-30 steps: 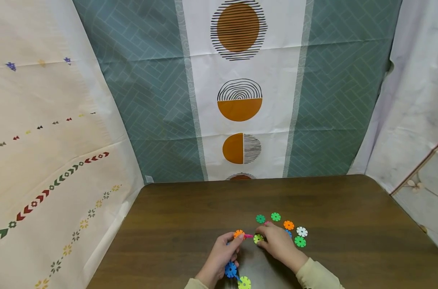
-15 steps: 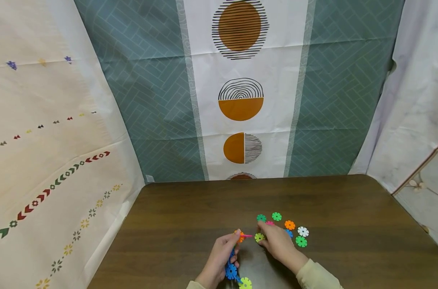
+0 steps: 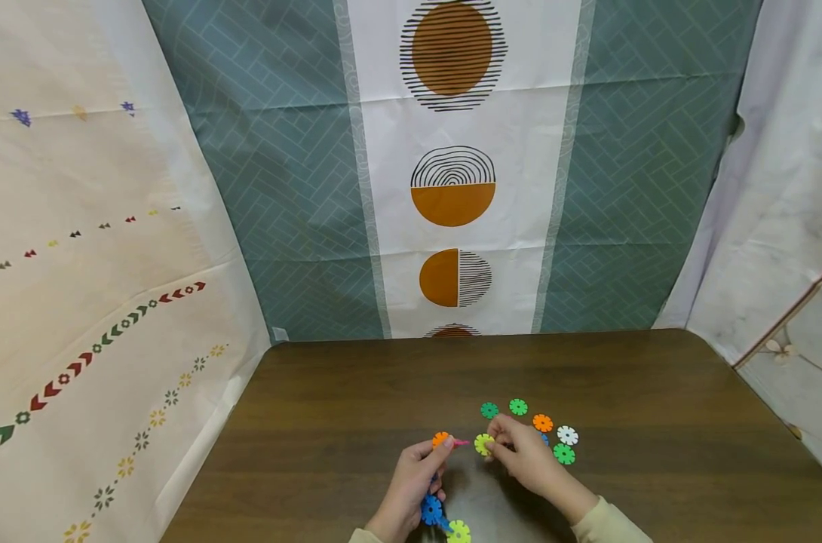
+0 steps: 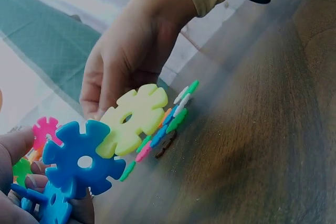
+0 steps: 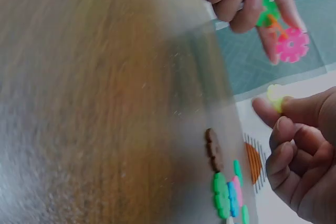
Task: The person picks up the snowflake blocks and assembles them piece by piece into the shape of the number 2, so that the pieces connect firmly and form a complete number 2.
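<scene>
My left hand (image 3: pixel 411 483) grips a chain of flower-shaped, notched plastic discs slotted together. At its top are an orange disc (image 3: pixel 440 440) and a pink disc (image 5: pixel 299 38), with a green disc (image 5: pixel 270 10) between the fingers. Lower down hang a blue disc (image 4: pixel 63 150) and a yellow end disc (image 4: pixel 142 127); part of the chain is hidden by the hand. Just right of the pink disc, my right hand (image 3: pixel 529 456) pinches a separate yellow disc (image 3: pixel 481 445) between thumb and index finger, its face turned toward the head camera.
On the brown table (image 3: pixel 329 400), loose discs lie beyond and right of my right hand: dark green (image 3: pixel 489 410), light green (image 3: pixel 518 407), orange (image 3: pixel 543 423), white (image 3: pixel 568 435) and green (image 3: pixel 563 454). A brown disc (image 5: pixel 212 150) shows in the right wrist view. Patterned cloths hang behind.
My right hand has picked up the yellow disc from the tabletop and tilted it upright. My left hand has shifted slightly and turned the chain's pink end.
</scene>
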The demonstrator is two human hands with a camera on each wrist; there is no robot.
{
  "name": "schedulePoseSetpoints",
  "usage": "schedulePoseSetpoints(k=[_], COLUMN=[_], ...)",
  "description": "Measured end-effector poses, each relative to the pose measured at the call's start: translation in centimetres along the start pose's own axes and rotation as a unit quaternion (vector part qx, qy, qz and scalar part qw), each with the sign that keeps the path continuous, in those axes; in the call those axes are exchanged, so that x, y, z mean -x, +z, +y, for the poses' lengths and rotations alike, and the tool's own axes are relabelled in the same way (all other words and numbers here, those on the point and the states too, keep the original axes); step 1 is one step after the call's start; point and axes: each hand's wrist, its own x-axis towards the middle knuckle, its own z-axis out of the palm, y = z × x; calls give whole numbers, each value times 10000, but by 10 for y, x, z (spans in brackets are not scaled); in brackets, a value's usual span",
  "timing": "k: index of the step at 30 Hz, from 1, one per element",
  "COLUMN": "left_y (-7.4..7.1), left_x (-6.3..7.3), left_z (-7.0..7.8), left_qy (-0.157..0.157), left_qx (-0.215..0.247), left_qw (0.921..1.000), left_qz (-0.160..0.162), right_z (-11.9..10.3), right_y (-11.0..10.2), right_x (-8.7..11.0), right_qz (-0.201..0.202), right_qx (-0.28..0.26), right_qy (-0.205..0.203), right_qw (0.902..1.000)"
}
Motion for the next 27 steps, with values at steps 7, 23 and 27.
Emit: schedulePoseSetpoints(k=[7,23,27], left_y=[0,8,9], left_x=[-1,2,2], left_z=[-1,-5,-7], left_qy=[80,28,23], left_qx=[8,-79,-76], left_qw=[10000,9999,9999], left_qz=[28,-71,-64], right_z=[-11,-17,-18], right_y=[-8,-2,0], right_x=[5,7,8], right_qz=[-166,-323,-400], right_qx=[-1132,-1587,-1597], right_qy=[210,444,450], right_qw=[9932,9858,9853])
